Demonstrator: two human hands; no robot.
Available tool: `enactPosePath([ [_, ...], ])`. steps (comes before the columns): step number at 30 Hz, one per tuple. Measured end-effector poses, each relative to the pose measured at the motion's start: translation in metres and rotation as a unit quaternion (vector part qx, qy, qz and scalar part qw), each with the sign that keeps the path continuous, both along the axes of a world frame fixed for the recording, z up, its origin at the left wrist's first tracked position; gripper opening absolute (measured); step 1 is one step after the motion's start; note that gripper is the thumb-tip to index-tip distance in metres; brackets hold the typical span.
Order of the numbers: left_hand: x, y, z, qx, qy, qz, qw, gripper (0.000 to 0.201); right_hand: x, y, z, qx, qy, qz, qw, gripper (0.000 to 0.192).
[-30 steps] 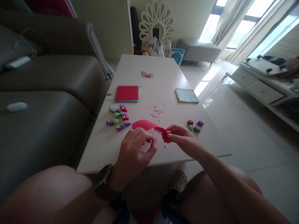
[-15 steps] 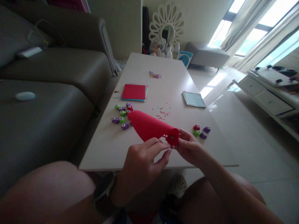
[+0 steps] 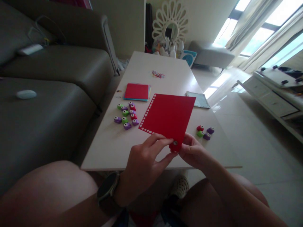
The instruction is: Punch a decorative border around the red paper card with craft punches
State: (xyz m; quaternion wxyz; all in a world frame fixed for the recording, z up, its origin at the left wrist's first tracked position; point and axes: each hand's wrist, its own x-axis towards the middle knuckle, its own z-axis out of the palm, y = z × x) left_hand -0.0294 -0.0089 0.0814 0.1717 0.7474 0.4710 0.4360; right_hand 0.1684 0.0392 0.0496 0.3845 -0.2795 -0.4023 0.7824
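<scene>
Red paper (image 3: 169, 115): thin sheet, light, floppy, creases and tears easily, so I'd grip it at an edge or corner, not mid-sheet. Punched cutouts run along its left and near-left edges; those strips are likely weaker. It's held flat-ish above the desk (image 3: 111, 148), tilted up toward the camera, near corner low.

Left hand (image 3: 144, 164): fingers pressed on the near edge, pinching the sheet. Right hand (image 3: 193, 153): pinching a small red punch (image 3: 174, 145) clipped onto the near corner. The punch is small hard plastic; easy pinch grip.

Around it: a cluster of punches (image 3: 126, 115) left of the sheet, three more (image 3: 204, 132) to the right, a paper stack (image 3: 137, 92) behind, a blue-green pad (image 3: 198, 99) partly hidden by the sheet, confetti (image 3: 157, 74) further back.

Versus 0.5 s ago: the sheet was curled into a cone shape, now it's opened flat and faces the camera. Hands at about the same spot, punch at the same corner.
</scene>
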Motion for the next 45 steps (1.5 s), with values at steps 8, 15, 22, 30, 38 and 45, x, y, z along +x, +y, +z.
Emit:
enactPosePath([
  [8,0.0,0.001,-0.005,-0.012,0.027,-0.003,1.0,0.031,0.003,0.0,-0.003,0.014,-0.014,-0.009,1.0,0.028],
  [15,0.0,0.007,-0.005,-0.054,0.0,-0.021,0.998,0.025,0.001,0.0,0.0,0.041,-0.044,-0.027,0.998,0.024],
  [22,0.001,0.008,-0.007,-0.065,-0.016,-0.031,0.997,0.017,-0.003,-0.001,0.005,0.047,-0.058,-0.053,0.996,0.025],
  [30,0.003,0.008,-0.013,-0.053,-0.015,-0.022,0.998,0.017,-0.006,-0.001,0.01,0.055,-0.063,-0.063,0.995,0.025],
  [38,0.004,0.013,-0.017,-0.095,-0.074,-0.011,0.993,0.02,-0.01,-0.007,0.014,0.024,-0.007,-0.075,0.997,0.017],
  [45,0.005,0.016,-0.018,-0.247,-0.167,-0.035,0.954,0.035,0.002,0.004,0.01,0.106,-0.134,-0.113,0.979,0.014],
])
